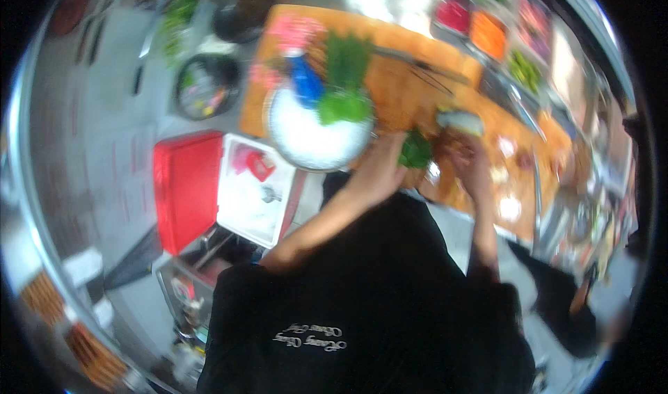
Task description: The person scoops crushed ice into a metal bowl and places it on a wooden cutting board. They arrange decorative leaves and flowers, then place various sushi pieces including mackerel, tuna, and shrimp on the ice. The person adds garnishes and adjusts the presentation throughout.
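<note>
My left hand is closed at the near edge of the wooden cutting board, with a dark green leaf at its fingertips. My right hand is over the board just right of the leaf, its fingers smeared by motion. A pale, oblong piece with a dark edge lies just beyond that hand; I cannot make out its kind. Left of my left hand stands a round bowl of white ice. Bright green leaves, tall dark green blades and a blue object rise from the bowl.
A white cooler box with its red lid raised is at lower left. Long metal tongs or chopsticks lie across the board. Containers of orange shreds and red food stand far right. Another person's dark sleeve shows at right.
</note>
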A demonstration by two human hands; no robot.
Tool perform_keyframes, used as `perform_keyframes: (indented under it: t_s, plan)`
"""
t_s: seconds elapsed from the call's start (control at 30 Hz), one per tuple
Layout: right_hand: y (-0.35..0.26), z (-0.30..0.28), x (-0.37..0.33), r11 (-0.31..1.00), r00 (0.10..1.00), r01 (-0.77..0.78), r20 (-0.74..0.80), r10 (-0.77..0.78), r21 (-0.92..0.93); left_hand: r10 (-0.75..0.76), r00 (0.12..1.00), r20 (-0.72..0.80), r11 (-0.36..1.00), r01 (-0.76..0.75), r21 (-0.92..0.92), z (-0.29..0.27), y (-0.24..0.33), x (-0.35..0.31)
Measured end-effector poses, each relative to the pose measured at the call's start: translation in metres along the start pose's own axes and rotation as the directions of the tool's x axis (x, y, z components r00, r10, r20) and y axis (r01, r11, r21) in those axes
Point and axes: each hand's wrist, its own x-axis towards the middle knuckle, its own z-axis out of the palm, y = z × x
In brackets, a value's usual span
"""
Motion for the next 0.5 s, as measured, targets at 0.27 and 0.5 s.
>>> perform_keyframes:
  t_s: [0.27, 0.5]
  plan:
    - [0.007, -0.077, 0.054, 0.733, 1.0, -0.001, 0.02, 0.019, -0.681, 0.294, 0.939, 0.177, 0.954, -0.3, 0.003, 0.044, 0.021, 0.109]
    - [0.029, -0.068, 0.061, 0.794, 0.996, 0.078, 0.01, -0.09, -0.603, 0.288, 0.879, 0.38, 0.924, -0.359, 0.132, 0.092, -0.007, 0.176]
